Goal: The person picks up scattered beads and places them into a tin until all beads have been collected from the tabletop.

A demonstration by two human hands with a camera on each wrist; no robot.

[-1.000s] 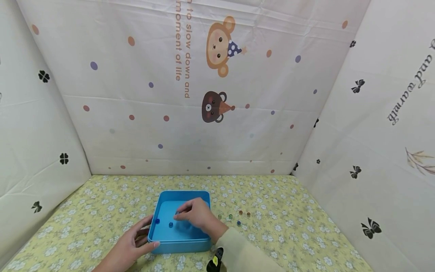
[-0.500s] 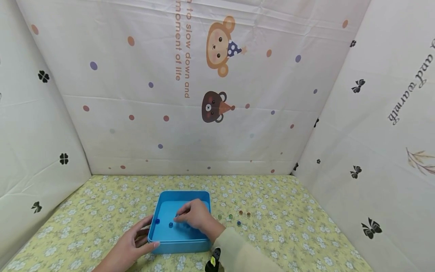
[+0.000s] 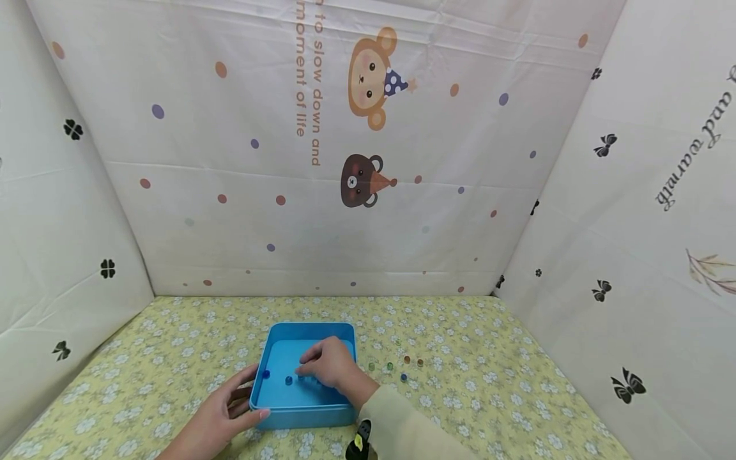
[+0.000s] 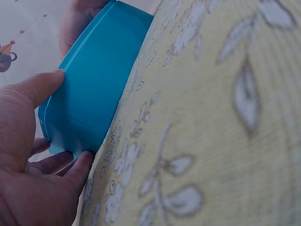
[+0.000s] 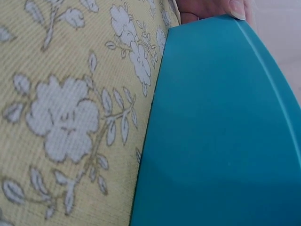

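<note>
A shallow blue box (image 3: 305,418) stands on the flowered cloth. My left hand (image 3: 221,409) grips its near left corner, thumb on the front wall and fingers along the left side. The left wrist view shows the same grip on the blue wall. Inside the box, my right hand (image 3: 333,367) hovers low over the floor, thumb and index finger slightly apart. Just below its thumb sits a small blue bead (image 3: 300,377). Another blue bead (image 3: 289,381) lies beside it, and a dark blue bead (image 3: 266,374) is by the left wall. The palm hides part of the floor.
Right of the box, several small beads lie loose on the cloth (image 3: 477,396): a green bead (image 3: 390,366), amber ones (image 3: 407,360) and a blue one (image 3: 404,377) among them. Printed white sheets (image 3: 322,243) rise behind and at both sides.
The bead that was between my right fingertips now sits lower, on the box floor beneath the thumb. The fingers have shifted only slightly. My left hand and the box have stayed put.
</note>
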